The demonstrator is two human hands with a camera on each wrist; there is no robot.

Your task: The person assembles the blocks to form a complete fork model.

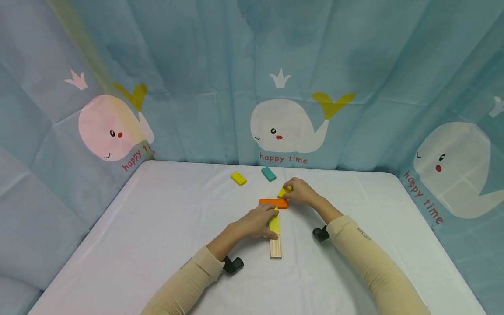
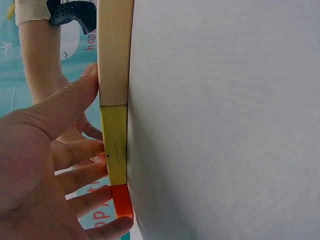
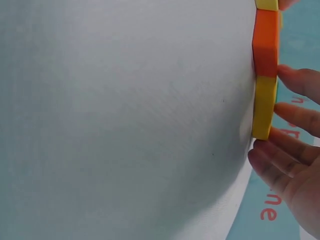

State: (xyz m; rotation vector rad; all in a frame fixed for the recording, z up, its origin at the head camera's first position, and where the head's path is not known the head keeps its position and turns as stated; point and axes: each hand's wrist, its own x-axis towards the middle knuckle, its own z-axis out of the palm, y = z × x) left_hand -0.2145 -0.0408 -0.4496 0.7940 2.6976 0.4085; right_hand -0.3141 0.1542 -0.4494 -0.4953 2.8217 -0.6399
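Observation:
A plain wooden block (image 1: 275, 250), a yellow block (image 1: 274, 225) and an orange block (image 1: 268, 201) lie end to side on the table, the orange one crosswise at the far end. My left hand (image 1: 257, 222) rests over the yellow block with fingers spread and fairly straight. In the left wrist view its thumb touches the wooden block (image 2: 114, 55), while the fingertips reach the yellow and orange blocks. At the orange block's right end, my right hand (image 1: 302, 192) pinches another yellow block (image 3: 264, 107), which meets the orange block (image 3: 265, 42) in the right wrist view.
Behind the joined blocks lie a loose yellow block (image 1: 238, 178) and a teal block (image 1: 268, 174). The white-covered table (image 1: 177, 218) ends at a blue curtain (image 1: 204, 127) printed with whales. Black devices (image 1: 235, 265) sit at both wrists.

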